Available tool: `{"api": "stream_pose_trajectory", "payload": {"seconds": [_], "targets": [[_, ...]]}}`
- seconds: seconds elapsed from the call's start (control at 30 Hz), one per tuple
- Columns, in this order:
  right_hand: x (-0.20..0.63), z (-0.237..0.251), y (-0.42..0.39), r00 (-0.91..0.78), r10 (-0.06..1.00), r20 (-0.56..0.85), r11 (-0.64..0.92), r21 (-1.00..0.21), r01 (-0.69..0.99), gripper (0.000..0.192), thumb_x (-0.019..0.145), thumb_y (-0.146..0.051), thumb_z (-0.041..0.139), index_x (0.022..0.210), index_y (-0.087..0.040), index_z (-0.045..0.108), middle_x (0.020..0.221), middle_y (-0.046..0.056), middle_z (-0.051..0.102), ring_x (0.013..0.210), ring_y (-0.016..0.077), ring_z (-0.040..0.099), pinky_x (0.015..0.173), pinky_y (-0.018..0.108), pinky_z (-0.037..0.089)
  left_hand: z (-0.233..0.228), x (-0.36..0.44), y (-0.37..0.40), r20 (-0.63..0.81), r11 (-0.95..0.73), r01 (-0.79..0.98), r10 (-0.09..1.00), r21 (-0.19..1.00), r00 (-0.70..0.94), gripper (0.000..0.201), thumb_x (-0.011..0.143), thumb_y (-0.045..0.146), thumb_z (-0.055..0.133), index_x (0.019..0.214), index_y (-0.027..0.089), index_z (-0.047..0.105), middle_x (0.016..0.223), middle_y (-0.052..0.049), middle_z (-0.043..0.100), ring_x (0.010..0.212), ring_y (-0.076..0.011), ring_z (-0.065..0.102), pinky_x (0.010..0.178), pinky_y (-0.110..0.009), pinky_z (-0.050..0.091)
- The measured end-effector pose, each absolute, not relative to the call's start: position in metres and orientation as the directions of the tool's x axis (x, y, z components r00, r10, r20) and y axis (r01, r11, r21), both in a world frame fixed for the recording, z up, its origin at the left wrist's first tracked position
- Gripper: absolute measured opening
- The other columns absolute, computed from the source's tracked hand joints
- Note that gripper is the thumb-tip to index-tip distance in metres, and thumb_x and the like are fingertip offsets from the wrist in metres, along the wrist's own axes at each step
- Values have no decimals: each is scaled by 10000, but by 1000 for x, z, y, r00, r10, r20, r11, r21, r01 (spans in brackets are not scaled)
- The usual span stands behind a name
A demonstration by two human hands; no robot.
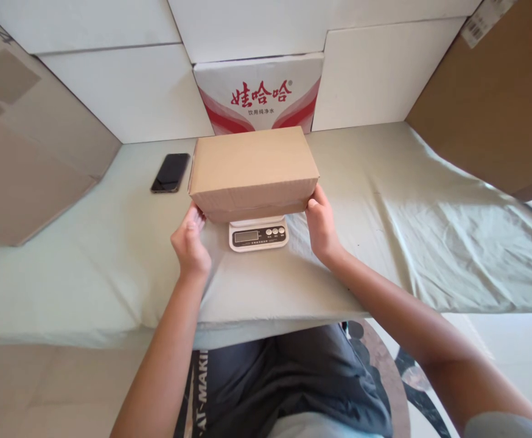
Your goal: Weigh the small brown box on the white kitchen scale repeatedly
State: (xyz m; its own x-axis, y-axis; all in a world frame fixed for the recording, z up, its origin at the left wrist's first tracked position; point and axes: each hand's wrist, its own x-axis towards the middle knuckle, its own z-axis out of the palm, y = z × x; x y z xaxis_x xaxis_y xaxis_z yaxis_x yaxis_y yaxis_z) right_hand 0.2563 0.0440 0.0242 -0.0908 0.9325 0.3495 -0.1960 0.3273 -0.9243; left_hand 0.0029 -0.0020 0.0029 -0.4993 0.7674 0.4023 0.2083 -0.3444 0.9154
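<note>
A closed brown cardboard box (254, 164) sits over a white digital kitchen scale (259, 234), hiding most of its platform. Whether the box's weight rests on the scale, I cannot tell. The scale's display and round buttons show below the box's front edge. My left hand (192, 243) grips the box's near left corner, its fingertips partly hidden beneath. At the near right corner, my right hand (321, 226) holds the box with the thumb on the front face.
A black smartphone (170, 173) lies left of the box on the pale green cloth (366, 201). White boxes line the back, with a red-printed carton (261, 91) in the middle. Large brown cartons stand at the left (33, 146) and right (489, 103).
</note>
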Motion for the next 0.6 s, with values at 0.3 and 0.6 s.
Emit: {"api": "stream_pose_trajectory", "payload": {"seconds": [0.3,0.6], "targets": [[255,32,45,-87,918,387,369,-914,-170,628,926,-663,549,1491,-395,497,1647,2,541,1575,318,468,1308,528,461,22,1,-1,477,-426,216,757,878,-447,827,852,784,594,1423,197,714,1490,-152,705,1464,-385,607,1250,-553,477],[233,42,151,44,886,461,462,-874,-148,659,853,-770,553,1373,-373,488,1564,16,552,1639,319,351,1381,597,305,44,-15,109,378,-406,10,842,914,-385,746,982,722,500,1387,125,692,1577,-189,625,1555,-336,510,1277,-478,421]]}}
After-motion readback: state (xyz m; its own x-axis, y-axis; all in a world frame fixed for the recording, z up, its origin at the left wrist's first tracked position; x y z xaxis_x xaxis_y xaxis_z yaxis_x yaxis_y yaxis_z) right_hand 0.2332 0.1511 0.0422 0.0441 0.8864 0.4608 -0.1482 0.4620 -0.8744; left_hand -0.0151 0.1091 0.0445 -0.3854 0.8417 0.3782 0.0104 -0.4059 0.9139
